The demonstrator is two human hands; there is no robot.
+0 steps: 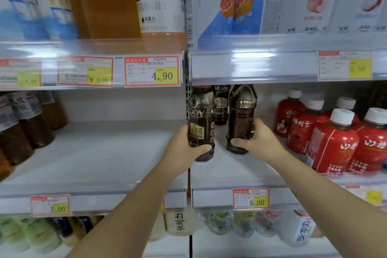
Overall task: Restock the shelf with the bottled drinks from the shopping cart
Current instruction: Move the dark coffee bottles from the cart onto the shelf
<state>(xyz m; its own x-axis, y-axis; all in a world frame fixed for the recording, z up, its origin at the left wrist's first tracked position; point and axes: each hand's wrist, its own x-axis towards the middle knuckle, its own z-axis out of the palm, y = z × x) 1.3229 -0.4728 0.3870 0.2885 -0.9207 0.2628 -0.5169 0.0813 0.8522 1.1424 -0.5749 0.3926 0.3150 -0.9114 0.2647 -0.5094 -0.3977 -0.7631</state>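
Each hand holds a dark brown bottled drink over the middle shelf point(117, 153). My left hand point(184, 148) grips one bottle point(200, 119) low on its body, at the post between the two shelf bays. My right hand point(258, 140) wraps around the second dark bottle point(240, 115), whose base is at or just above the shelf surface. A third bottle of the same kind point(220, 104) stands behind them at the back of the shelf. The shopping cart is out of view.
Red bottles with white caps point(333, 142) crowd the shelf to the right. Brown tea bottles point(25, 130) stand at the far left. The shelf above point(251, 65) hangs low over the bottle tops. More drinks fill the shelf below point(240, 224).
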